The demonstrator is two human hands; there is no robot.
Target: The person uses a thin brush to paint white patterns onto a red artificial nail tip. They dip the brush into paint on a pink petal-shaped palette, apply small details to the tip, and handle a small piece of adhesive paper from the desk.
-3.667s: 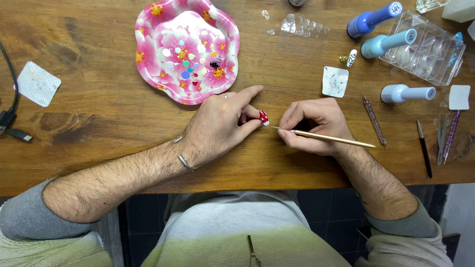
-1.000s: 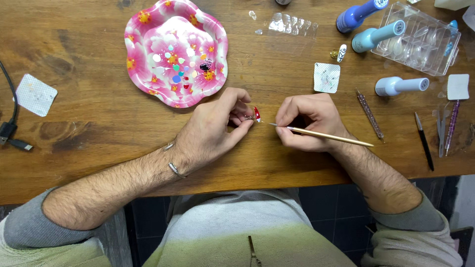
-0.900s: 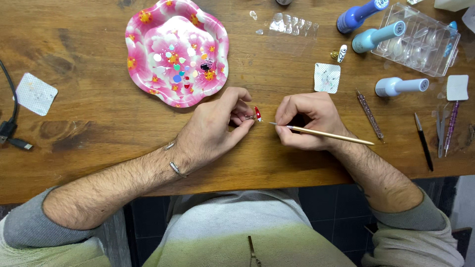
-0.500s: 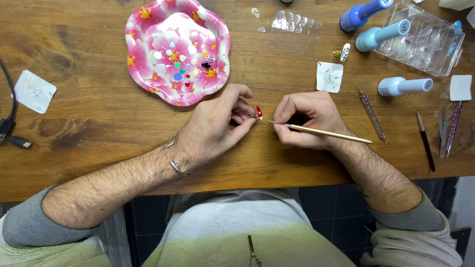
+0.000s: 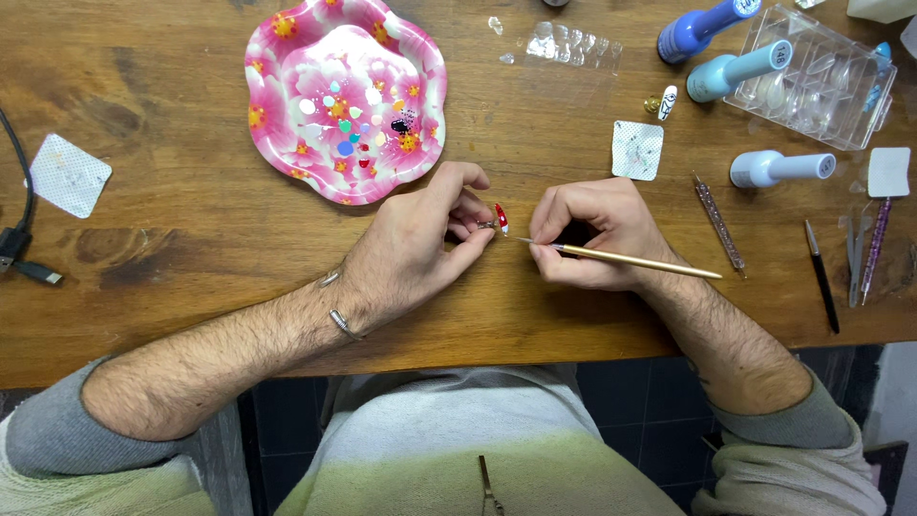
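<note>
My left hand pinches a red false nail just above the bench, below the pink plate. Its long axis runs near upright, tip tilted up-left. My right hand grips a thin gold brush, lying left-right, tip near the nail. I judge detail painting; next needs a steady touch.

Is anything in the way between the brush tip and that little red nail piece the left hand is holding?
Nothing visible. The brush in the right hand points straight at the red nail piece pinched by the left hand, with only bare table between.
</note>
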